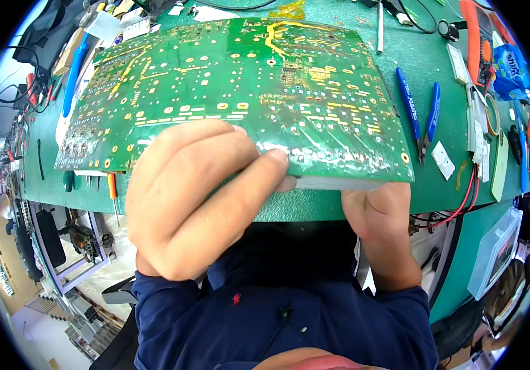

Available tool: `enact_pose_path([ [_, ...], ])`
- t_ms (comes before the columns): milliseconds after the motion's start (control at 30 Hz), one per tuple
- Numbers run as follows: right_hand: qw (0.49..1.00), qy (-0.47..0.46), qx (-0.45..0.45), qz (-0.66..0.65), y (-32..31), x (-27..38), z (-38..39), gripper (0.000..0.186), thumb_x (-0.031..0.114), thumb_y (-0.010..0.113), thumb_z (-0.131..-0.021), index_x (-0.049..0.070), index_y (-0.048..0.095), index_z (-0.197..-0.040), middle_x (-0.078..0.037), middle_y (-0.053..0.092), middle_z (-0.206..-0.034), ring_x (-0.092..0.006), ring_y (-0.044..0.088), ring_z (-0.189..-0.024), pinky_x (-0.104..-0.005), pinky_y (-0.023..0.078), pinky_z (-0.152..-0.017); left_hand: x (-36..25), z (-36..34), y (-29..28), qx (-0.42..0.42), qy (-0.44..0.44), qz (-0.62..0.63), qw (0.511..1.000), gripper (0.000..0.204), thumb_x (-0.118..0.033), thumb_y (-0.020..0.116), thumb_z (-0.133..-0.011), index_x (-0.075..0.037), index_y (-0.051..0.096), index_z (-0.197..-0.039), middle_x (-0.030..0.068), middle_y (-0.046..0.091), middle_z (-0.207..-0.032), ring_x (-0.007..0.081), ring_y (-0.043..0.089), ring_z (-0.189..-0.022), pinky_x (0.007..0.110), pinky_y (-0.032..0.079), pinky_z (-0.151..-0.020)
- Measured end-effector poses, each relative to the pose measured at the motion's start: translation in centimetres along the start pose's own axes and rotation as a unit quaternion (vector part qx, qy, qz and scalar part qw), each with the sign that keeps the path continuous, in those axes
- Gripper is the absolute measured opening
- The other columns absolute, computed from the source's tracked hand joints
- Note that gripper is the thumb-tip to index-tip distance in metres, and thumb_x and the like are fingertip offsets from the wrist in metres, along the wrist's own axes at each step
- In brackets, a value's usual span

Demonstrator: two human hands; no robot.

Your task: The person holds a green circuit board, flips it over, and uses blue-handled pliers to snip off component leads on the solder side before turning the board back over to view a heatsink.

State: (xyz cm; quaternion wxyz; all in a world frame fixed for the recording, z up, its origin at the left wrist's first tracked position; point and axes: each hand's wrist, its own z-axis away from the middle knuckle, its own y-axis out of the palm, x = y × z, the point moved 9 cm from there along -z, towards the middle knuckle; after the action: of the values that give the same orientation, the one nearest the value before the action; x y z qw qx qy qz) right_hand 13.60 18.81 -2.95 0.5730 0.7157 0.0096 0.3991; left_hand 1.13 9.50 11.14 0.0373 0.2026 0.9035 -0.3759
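A large green circuit board (240,80), dotted with gold pads and solder joints, tilts in front of me over the green-topped bench. My left hand (197,191) lies across its near edge with curled fingers. One fingertip presses the board's surface and another tip shows just under the edge, so the hand grips it there. Below the near right corner is my right hand (376,213), against or close to the underside. The board hides its fingers. Shiny, clear-looking residue covers the solder joints along the near right edge.
Blue-handled cutters (421,117) lie right of the board. Farther right are a blue packet (513,71), a roll of tape (492,115) and red wires (462,206). On the left sit a blue pen-like tool (75,77) and an orange-handled screwdriver (112,185).
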Motion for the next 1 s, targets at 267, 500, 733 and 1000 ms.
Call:
enact_pose_path([
  [267,0.997,0.034,-0.023,0.058,-0.5,0.2,0.1,0.046,-0.008,0.055,-0.089,-0.003,0.044,-0.134,-0.011,0.060,-0.125,-0.0191,0.059,-0.114,-0.0339,0.048,-0.097,-0.2,-0.3,0.6,0.007,0.018,-0.007,1.000,0.038,-0.004,0.078,-0.049,0.001,0.070,-0.086,0.0115,0.063,-0.078,0.0284,0.065,-0.073,0.034,0.054,-0.062],
  [500,0.994,0.074,-0.035,0.072,-0.5,-0.2,-0.1,0.052,-0.002,0.063,-0.090,-0.003,0.042,-0.137,-0.010,0.060,-0.125,-0.0159,0.059,-0.112,-0.0310,0.049,-0.095,-0.2,-0.4,0.3,0.042,0.037,0.005,0.998,0.036,-0.003,0.077,-0.052,0.004,0.068,-0.087,0.0142,0.063,-0.079,0.0306,0.066,-0.074,0.037,0.055,-0.064],
  [733,0.997,0.053,-0.020,0.049,-0.1,0.2,-0.3,0.051,0.002,0.069,-0.087,-0.004,0.048,-0.133,-0.009,0.063,-0.123,-0.0143,0.060,-0.110,-0.0309,0.049,-0.095,0.1,-0.6,0.1,0.058,0.036,0.016,0.998,0.037,0.002,0.074,-0.051,0.006,0.068,-0.087,0.0160,0.063,-0.079,0.0312,0.065,-0.074,0.038,0.054,-0.065],
  [1000,0.998,0.029,0.007,0.048,0.3,0.0,-0.2,0.043,-0.011,0.059,-0.083,-0.005,0.055,-0.126,-0.008,0.065,-0.117,-0.0132,0.061,-0.109,-0.0305,0.048,-0.096,0.0,-2.0,-0.7,0.043,-0.003,-0.011,0.999,0.028,0.008,0.071,-0.056,0.008,0.067,-0.083,0.0178,0.064,-0.081,0.0281,0.064,-0.078,0.037,0.053,-0.071],
])
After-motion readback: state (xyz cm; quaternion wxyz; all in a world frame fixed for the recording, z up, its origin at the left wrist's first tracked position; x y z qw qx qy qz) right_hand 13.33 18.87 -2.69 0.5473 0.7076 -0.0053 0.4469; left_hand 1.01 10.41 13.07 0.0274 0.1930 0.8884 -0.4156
